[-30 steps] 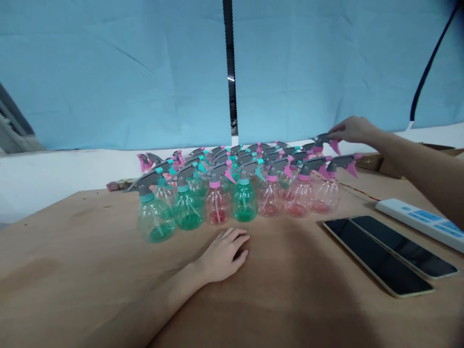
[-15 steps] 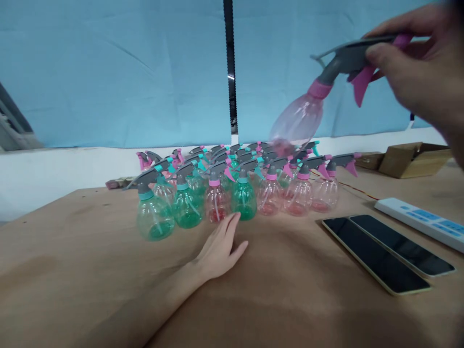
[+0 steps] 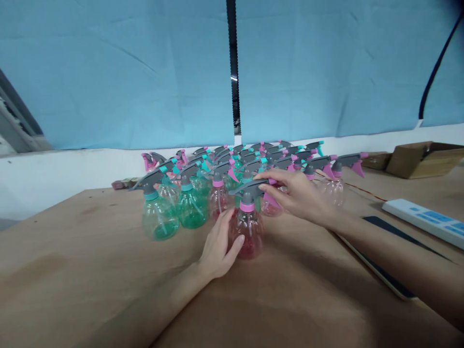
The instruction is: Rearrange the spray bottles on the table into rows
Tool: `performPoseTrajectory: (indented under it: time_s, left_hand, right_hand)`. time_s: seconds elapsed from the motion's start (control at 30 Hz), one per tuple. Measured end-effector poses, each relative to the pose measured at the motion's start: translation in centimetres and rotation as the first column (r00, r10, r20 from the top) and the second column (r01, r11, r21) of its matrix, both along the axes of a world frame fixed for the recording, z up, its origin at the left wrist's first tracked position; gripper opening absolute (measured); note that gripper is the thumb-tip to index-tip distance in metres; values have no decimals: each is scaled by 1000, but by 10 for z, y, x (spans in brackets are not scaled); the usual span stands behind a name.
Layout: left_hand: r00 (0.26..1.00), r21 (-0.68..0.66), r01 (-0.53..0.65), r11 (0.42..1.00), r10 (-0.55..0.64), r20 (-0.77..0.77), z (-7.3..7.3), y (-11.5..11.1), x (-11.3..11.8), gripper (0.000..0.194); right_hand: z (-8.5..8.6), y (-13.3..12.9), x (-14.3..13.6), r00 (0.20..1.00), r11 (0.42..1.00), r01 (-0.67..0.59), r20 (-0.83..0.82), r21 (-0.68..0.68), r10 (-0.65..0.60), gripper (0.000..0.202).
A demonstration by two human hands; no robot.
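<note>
Brown plywood worktop (image 3: 90, 270) fills the foreground, and my left hand (image 3: 217, 246) rests on it with fingers (image 3: 232, 246) loosely together, cupped against the belly of a clear pink plastic spray bottle with a grey trigger head (image 3: 249, 227). That bottle stands upright on the worktop, just in front of the others. My right hand (image 3: 297, 195) reaches across from the right, its fingers closed around the grey trigger head, thumb on top. Under my right forearm lies a dark flat phone-like slab (image 3: 384, 280), partly hidden, and farther right a white power strip with blue switches (image 3: 424, 223). Behind the held bottle stands a crowd of green and pink spray bottles (image 3: 203, 193) in close rows. Past them, at the far right, sits an open brown cardboard box (image 3: 420, 157), with a blue cloth backdrop (image 3: 126, 72) closing off the scene.
</note>
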State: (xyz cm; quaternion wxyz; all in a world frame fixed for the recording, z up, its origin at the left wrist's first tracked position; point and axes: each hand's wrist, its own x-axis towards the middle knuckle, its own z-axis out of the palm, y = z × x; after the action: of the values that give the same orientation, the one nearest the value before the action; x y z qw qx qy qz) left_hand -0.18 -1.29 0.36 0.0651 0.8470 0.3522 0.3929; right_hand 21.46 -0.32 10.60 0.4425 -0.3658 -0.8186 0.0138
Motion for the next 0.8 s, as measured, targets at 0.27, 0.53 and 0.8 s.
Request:
performPoseTrajectory:
  time_s: [0.27,0.53,0.8]
  left_hand:
    - [1000,-13,-26,1000,26,-14,2,1,2,52]
    - [1000,-62,-23,998,25,20,1,0,1,53]
    - [906,-444,375,814,-221,361,45,40,17,69]
  right_hand:
    - [-25,-8,3,997,988,-15,-74,-154,3,63]
    - [-119,-21,18,940,923,87,337,-375,48,70]
    - [-124,-21,19,892,937,115,450,-329,48,67]
